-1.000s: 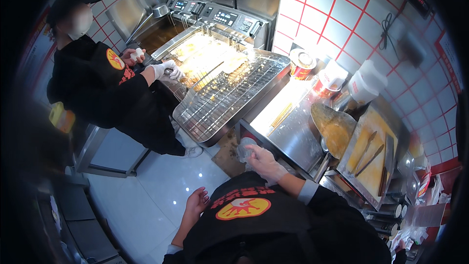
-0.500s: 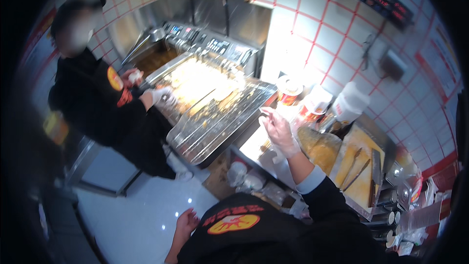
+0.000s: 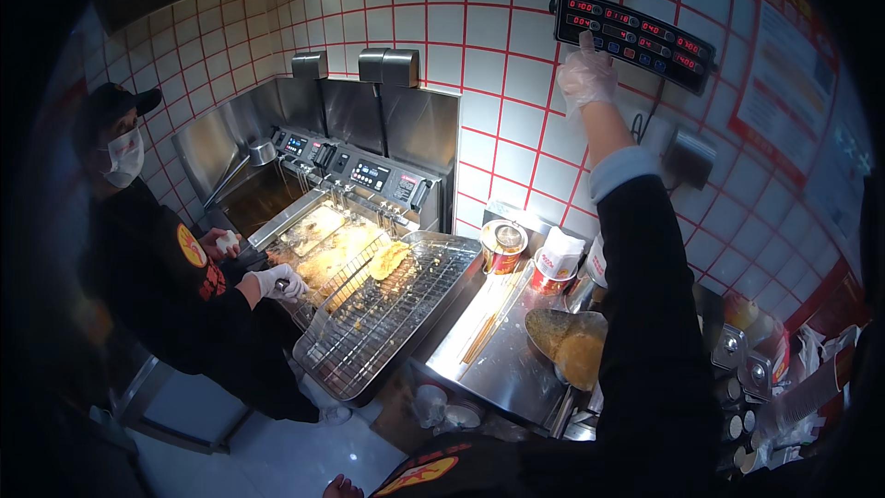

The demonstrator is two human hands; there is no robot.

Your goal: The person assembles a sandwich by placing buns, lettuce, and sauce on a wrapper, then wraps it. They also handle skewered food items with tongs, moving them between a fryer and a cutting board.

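While the dark timer panel (image 3: 634, 41), high on the far right tiled wall (image 3: 530, 32), looks rigid, its buttons (image 3: 630, 53) likely need only light presses; its ends offer firmer holds. The gloved right hand (image 3: 587, 78) points over its lower left, grip open, empty; the left hand's (image 3: 343, 489) cannot be told.

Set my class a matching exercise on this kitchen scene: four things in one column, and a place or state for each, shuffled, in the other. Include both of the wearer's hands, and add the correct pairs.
Column one
1. Right hand
2. Left hand
3. Timer panel
4. Thin brown sticks

Column two
A. Lying on the steel counter
B. Mounted on the tiled wall
C. Raised, one finger pointing up
D. Partly cut off by the picture's lower edge

Pairs: 1-C, 2-D, 3-B, 4-A
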